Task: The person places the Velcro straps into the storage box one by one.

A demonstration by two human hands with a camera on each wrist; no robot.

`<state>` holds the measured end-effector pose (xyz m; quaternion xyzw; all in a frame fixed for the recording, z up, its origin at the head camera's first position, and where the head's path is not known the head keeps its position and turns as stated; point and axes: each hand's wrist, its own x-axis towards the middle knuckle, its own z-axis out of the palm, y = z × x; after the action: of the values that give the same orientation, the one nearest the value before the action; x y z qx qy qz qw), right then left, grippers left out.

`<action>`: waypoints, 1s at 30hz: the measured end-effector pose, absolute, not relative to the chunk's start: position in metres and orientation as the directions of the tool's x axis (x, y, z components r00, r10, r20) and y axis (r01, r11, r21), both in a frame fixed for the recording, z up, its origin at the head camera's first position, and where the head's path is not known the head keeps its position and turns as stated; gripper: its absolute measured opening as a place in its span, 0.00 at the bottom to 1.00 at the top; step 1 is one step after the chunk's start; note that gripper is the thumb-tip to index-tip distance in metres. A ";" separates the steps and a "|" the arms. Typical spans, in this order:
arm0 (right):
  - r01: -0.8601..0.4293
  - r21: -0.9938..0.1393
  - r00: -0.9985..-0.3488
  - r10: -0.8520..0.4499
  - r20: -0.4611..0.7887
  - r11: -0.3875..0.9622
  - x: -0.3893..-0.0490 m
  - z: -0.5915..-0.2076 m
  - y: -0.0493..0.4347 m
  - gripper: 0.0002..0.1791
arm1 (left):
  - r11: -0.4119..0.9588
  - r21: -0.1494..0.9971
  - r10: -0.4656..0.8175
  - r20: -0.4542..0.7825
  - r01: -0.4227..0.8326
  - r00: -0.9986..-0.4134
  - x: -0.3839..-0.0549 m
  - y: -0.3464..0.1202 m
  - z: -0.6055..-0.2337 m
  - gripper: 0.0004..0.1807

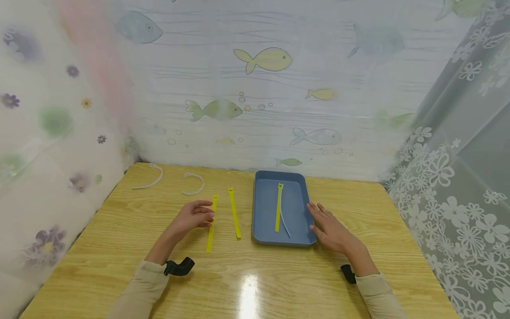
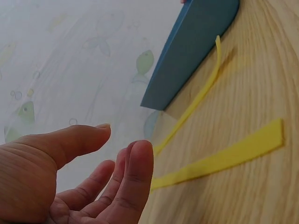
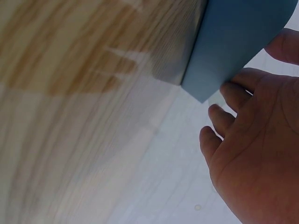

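Observation:
My left hand [image 1: 194, 217] hovers over the left yellow hook-and-loop cable tie [image 1: 209, 241], thumb and fingers apart with nothing between them. In the left wrist view, that hand [image 2: 93, 172] covers one end of the yellow strips. A second yellow cable tie [image 1: 234, 215] lies just to its right on the table. Against the right rim of the blue-grey tray [image 1: 263, 237] rest the fingers of my right hand [image 1: 330, 230], loosely extended. Inside the tray lie one yellow cable tie [image 1: 277, 215] and one thin white cable tie [image 1: 284, 219], side by side.
Two curved white cable ties lie at the table's back left, one farther left [image 1: 157, 179] and one nearer the middle [image 1: 201, 186]. The wooden table [image 1: 223, 283] meets a fish-print curtain [image 1: 263, 110] behind, with a flowered sheet at left and lace at right.

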<state>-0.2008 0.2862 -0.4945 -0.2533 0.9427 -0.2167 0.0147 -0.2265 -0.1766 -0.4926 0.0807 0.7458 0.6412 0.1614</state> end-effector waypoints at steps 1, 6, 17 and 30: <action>-0.470 -0.415 -0.872 -0.484 0.081 0.779 -0.201 -0.495 0.286 0.34 | 0.167 0.982 0.329 -0.140 -0.088 -0.934 -0.226 -0.178 -0.494 0.33; -0.470 -0.408 -0.872 -0.483 0.079 0.782 -0.203 -0.497 0.287 0.34 | 0.169 0.982 0.327 -0.142 -0.090 -0.934 -0.225 -0.185 -0.501 0.33; -0.466 -0.406 -0.874 -0.480 0.074 0.786 -0.203 -0.497 0.285 0.34 | 0.127 0.983 0.307 -0.166 -0.133 -0.937 -0.227 -0.193 -0.514 0.32; -0.464 -0.401 -0.876 -0.477 0.073 0.790 -0.204 -0.499 0.284 0.34 | 0.276 0.954 0.166 -0.165 -0.115 -0.972 -0.231 -0.180 -0.520 0.23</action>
<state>-0.2044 0.2835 -0.4991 -0.2487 0.9459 -0.2077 0.0158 -0.2307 -0.1799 -0.5196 0.0163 0.7902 0.6013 0.1170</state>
